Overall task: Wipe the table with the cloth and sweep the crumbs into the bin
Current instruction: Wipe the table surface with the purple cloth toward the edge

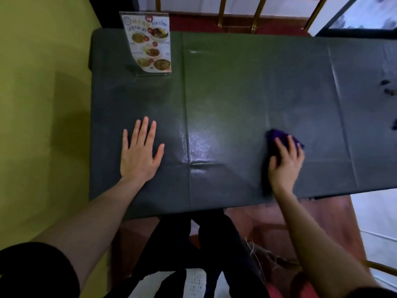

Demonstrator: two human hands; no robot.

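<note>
Our right hand [284, 163] presses down on a bunched purple cloth [283, 139], fingers curled over it and gripping it against the bench [225, 100]; the cloth sits near the front edge, right of centre. Our left hand [139, 155] lies flat and open, fingers spread, palm on the bench left of centre, holding nothing and apparently bracing the body and pinning the dark green cover. Between the two hands a wet-looking sheen [200, 145] catches the light beside a fold line in the cover, which suggests wiping is under way. A standing menu card [149, 43] occupies the far left corner. A few dark specks [386, 87], possibly crumbs, lie at the far right; they are too blurred for us to be sure. No bin is in view.

To do this step well, we judge that the cloth should be kept flat under the palm, drawn in overlapping strokes from the far edge toward the near one, with the left hand holding the cover taut so it does not ruck at the fold. Debris is best herded toward one edge, and the menu card lifted so its footprint is wiped too.
</note>
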